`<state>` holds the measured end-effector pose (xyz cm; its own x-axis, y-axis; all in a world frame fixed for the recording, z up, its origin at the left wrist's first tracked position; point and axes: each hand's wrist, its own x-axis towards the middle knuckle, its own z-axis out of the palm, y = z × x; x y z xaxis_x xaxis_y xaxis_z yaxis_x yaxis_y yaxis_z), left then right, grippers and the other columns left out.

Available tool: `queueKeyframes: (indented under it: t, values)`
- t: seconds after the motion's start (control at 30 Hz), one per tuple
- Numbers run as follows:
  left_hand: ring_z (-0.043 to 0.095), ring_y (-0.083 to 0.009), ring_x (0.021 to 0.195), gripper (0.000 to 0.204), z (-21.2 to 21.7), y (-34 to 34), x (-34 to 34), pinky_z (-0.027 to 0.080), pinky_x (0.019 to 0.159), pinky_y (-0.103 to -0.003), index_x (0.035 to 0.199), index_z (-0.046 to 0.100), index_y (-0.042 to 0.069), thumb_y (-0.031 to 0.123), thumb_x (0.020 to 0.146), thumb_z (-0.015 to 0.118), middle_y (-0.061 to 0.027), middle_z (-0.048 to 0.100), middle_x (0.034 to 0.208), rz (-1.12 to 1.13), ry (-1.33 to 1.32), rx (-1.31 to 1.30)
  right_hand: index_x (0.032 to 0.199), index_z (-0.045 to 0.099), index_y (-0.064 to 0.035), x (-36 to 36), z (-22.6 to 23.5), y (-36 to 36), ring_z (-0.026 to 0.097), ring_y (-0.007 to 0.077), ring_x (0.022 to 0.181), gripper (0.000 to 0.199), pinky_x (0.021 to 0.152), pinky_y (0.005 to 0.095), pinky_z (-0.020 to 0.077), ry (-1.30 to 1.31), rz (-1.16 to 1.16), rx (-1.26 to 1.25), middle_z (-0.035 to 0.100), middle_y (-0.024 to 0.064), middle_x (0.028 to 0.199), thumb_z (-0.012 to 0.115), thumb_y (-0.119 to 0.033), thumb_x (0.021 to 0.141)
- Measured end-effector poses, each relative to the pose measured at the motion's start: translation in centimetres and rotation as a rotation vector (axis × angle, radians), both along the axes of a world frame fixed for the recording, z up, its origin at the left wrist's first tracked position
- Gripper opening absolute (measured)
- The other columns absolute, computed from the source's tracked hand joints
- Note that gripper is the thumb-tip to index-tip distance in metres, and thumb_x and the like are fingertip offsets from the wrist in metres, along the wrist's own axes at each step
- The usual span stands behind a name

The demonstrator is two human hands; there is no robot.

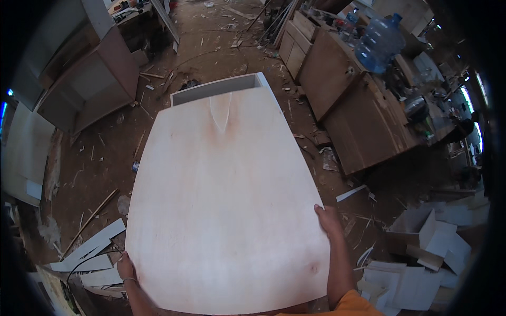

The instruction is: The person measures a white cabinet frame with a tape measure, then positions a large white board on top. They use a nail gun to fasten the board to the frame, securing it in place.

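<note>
A large pale plywood panel (226,200) spans the middle of the head view, with a brownish stain and a pointed mark near its far edge. My left hand (127,267) is closed on its left edge close to me; a thin band circles that wrist. Farther along the right edge, my right hand (329,220) grips the panel with the thumb on top and the fingers hidden beneath. Past the far edge shows part of a shallow, white-edged box frame (268,90); the panel covers the rest, and I cannot tell whether they touch.
An open cabinet carcass (97,89) stands at the far left. On the right, wooden cabinets (363,126) carry a large blue water jug (380,43) and clutter. Board offcuts (92,247) lie at near left, white board scraps (406,284) at near right. Debris litters the brown floor (205,50).
</note>
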<state>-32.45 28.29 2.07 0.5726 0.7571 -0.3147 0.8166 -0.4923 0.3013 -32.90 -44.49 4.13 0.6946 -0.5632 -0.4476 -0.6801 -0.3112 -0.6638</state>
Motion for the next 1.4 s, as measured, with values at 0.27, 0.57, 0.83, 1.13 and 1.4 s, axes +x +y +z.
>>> queueKeyframes:
  t: [0.27,0.57,0.83,1.13,1.4]
  values:
    - [0.065,-0.0258,0.098,0.058,-15.8,-9.7,11.6,0.049,0.085,-0.040,0.107,0.068,-0.012,0.042,0.089,0.057,-0.0177,0.071,0.108,0.316,-0.330,-0.355,0.108,0.069,0.0073,17.9,-14.3,-14.3,0.067,0.0329,0.104,0.054,0.091,0.0441,0.0468,0.036,0.115,-0.261,0.071,0.0262,0.107,0.059,-0.044,0.094]
    - [0.061,-0.0398,0.117,0.050,-30.6,-15.3,17.2,0.046,0.098,-0.045,0.117,0.066,-0.001,0.040,0.100,0.044,-0.0295,0.066,0.119,-0.323,0.183,0.024,0.113,0.066,0.0075,24.5,-32.6,-22.2,0.060,0.0467,0.116,0.062,0.099,0.0473,0.0450,0.057,0.145,-0.374,0.065,0.0322,0.118,0.054,-0.051,0.096]
    - [0.062,-0.0224,0.081,0.045,-36.8,-19.0,13.6,0.049,0.075,-0.036,0.107,0.068,-0.007,0.036,0.097,0.059,-0.0138,0.070,0.088,-0.043,-0.102,-0.309,0.130,0.057,0.0030,23.9,-37.7,-22.0,0.060,0.0413,0.121,0.055,0.103,0.0452,0.0456,0.250,0.219,-0.293,0.063,0.0278,0.127,0.059,-0.040,0.096]
    - [0.069,-0.0312,0.107,0.044,-37.4,-16.9,8.3,0.052,0.094,-0.040,0.123,0.068,0.006,0.035,0.091,0.065,-0.0181,0.073,0.113,-0.182,0.082,-0.082,0.129,0.060,0.0019,14.2,-45.5,-26.7,0.065,0.0281,0.114,0.048,0.096,0.0384,0.0492,0.278,0.324,-0.274,0.068,0.0207,0.122,0.066,-0.027,0.091]
    - [0.062,-0.0420,0.116,0.061,-46.4,-19.5,5.0,0.047,0.099,-0.046,0.133,0.057,0.001,0.046,0.092,0.059,-0.0265,0.065,0.125,-0.252,0.125,-0.229,0.130,0.060,-0.0004,3.7,-51.7,-27.7,0.066,0.0293,0.110,0.046,0.095,0.0385,0.0486,0.329,0.404,-0.389,0.069,0.0175,0.120,0.062,-0.026,0.092]
